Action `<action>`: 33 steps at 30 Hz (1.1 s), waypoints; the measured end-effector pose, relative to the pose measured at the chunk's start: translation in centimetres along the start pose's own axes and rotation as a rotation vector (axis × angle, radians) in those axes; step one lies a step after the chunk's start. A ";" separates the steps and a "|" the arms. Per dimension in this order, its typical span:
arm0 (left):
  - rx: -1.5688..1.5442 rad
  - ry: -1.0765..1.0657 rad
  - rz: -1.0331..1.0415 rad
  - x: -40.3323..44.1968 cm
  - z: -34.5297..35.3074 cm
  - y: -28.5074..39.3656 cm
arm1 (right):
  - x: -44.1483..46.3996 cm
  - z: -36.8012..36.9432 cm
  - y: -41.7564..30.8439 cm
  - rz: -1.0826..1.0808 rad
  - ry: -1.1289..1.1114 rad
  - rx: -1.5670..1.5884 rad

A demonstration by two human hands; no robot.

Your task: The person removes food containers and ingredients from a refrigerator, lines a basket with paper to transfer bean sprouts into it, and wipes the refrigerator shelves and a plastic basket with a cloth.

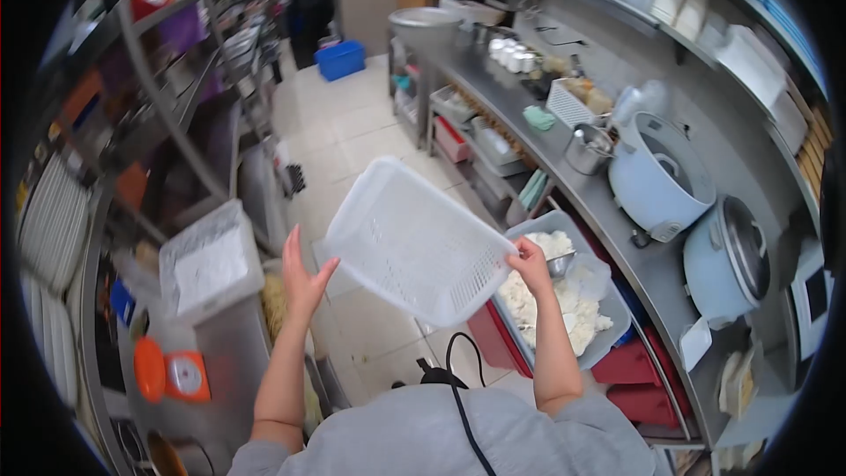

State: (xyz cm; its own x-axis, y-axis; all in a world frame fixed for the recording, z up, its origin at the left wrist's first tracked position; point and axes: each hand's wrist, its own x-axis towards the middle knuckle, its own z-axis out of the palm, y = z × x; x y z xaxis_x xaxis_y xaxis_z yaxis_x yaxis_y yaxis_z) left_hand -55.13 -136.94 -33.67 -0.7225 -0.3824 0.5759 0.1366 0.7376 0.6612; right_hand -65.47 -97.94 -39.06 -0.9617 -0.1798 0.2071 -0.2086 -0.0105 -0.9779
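Observation:
A white perforated plastic basket (410, 234) hangs tilted in front of me, over the tiled floor. My right hand (530, 264) grips its right-hand rim, thumb and fingers closed on the edge. Beside the basket's left end is my left hand (305, 275), fingers and thumb spread, with a small gap seeming to lie between it and the rim. Below my right hand stands a grey tub (624, 322) of white, crumbly food (564, 313). In that tub rest a metal scoop (560, 263) and a clear plastic container (589, 277).
On the left counter are a white bin (211, 269) of white powder and an orange scale (187, 376). Two large cookers (656, 181) and a metal pot (588, 150) line the right counter. A person (312, 9) stands far back near a blue crate (340, 61).

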 end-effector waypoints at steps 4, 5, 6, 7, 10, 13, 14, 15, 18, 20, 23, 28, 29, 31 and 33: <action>-0.121 -0.605 0.028 8.8 8.4 -2.9 | 1.4 -4.3 0.6 0.040 0.104 -0.059; -0.246 -0.757 -0.063 10.2 10.8 -2.4 | 1.7 -5.4 1.2 0.041 0.145 -0.080; -0.367 -0.913 -0.159 11.1 13.1 -1.9 | 2.0 -6.5 1.7 0.079 0.172 -0.070; -0.369 -0.894 -0.072 12.0 15.6 -1.6 | 2.5 -7.5 1.9 0.121 0.192 -0.062; -0.529 -0.872 -0.062 13.5 23.1 -3.0 | 6.0 -9.6 2.3 0.125 0.365 0.027; -0.528 -0.856 -0.151 16.7 27.2 -4.7 | 12.7 -10.8 -0.2 0.052 0.447 0.042; -0.579 -0.804 -0.321 17.8 28.0 -6.9 | 15.7 -11.6 -0.5 -0.018 0.444 0.018; -0.640 -0.751 -0.486 20.9 30.2 -9.4 | 20.7 -12.7 -1.1 -0.090 0.486 -0.072; -0.617 -0.610 -0.656 25.6 28.0 -12.4 | 29.6 -12.6 -4.0 -0.173 0.462 -0.350; -0.622 -0.524 -0.729 27.7 28.1 -18.7 | 34.9 -11.4 -6.5 -0.243 0.385 -0.537; -0.653 -0.346 -0.739 31.0 27.0 -23.5 | 43.0 -10.5 -11.2 -0.606 0.339 -0.968; -0.880 -0.252 -0.732 40.1 30.8 -29.6 | 58.1 -13.3 -22.1 -0.975 0.451 -1.597; -0.847 -0.255 -0.727 42.6 32.3 -29.4 | 60.4 -14.1 -25.0 -0.938 0.482 -1.667; -0.790 -0.280 -0.740 47.4 36.3 -28.2 | 63.9 -16.2 -30.2 -0.869 0.575 -1.790; -0.868 -0.364 -0.656 51.5 42.2 -27.3 | 65.7 -18.2 -34.4 -0.858 0.690 -1.882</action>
State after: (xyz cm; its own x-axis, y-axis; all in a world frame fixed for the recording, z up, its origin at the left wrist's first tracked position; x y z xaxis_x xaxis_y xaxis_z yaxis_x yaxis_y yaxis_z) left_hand -124.65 -153.25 -42.37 -0.9611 -0.2639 -0.0817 -0.0194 -0.2306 0.9729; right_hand -124.67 -91.44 8.67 -0.3698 -0.3699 0.8523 0.0286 0.9123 0.4084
